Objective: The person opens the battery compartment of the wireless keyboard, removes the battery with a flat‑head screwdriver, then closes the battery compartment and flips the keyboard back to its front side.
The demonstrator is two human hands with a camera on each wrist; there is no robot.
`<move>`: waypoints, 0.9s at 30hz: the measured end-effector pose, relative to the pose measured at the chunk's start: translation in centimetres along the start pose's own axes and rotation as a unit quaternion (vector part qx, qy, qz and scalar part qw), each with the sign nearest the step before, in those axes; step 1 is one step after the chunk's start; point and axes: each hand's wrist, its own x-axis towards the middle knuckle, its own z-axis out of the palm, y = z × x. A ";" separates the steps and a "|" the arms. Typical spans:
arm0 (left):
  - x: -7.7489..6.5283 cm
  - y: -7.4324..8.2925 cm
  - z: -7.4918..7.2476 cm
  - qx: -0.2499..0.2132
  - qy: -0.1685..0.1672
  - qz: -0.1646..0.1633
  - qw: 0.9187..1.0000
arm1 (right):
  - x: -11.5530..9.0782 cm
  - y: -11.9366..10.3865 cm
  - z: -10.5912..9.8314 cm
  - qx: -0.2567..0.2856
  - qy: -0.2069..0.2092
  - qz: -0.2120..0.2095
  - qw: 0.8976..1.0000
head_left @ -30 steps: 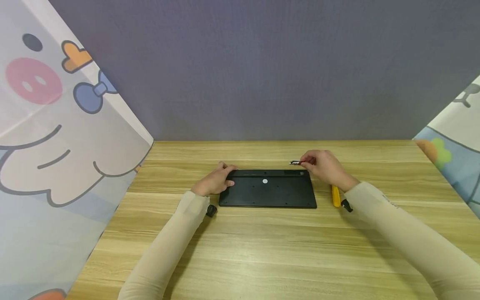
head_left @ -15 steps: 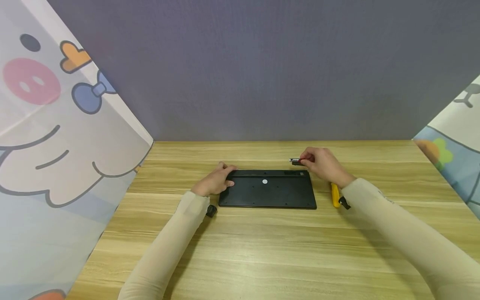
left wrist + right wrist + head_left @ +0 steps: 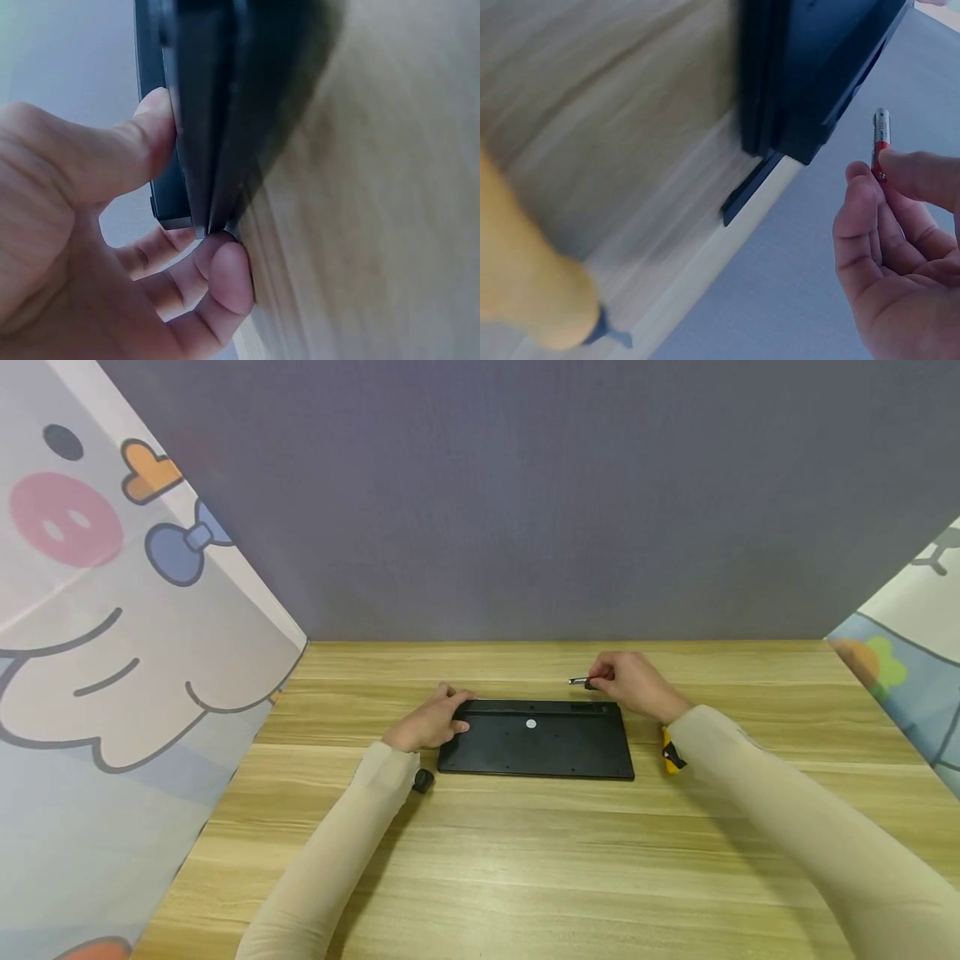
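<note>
A black keyboard [image 3: 536, 743] lies upside down on the table, with a round white sticker on its underside. My left hand [image 3: 431, 720] grips its left end; in the left wrist view the thumb presses one face and the fingers curl at the edge. Just above the keyboard's far right corner, my right hand [image 3: 633, 683] pinches a small silver and red battery [image 3: 881, 139] between thumb and forefinger. A dark slot [image 3: 588, 707] shows in the raised strip below that hand. Behind the keyboard lies a thin black cover [image 3: 751, 189], partly hidden by the right fingers in the head view.
A yellow-handled screwdriver [image 3: 536, 274] lies right of the keyboard, partly covered by the right wrist in the head view. The wooden table [image 3: 525, 860] meets a grey panel [image 3: 525, 510] at the back.
My right hand has moved left with the battery, which now sits farther left along the keyboard's far edge. The left hand and keyboard have stayed put.
</note>
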 end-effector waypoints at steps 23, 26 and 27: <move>-0.1 0.2 -0.1 0.008 0.005 0.002 1.000 | 3.8 -0.8 1.5 -0.010 -0.086 0.045 0.995; 0.0 0.2 -0.1 0.011 0.005 0.005 1.000 | 4.3 -0.9 1.5 -0.018 -0.102 0.054 0.993; 0.0 0.2 -0.1 0.011 0.004 0.005 1.000 | 4.4 -0.9 1.5 -0.021 -0.106 0.055 0.993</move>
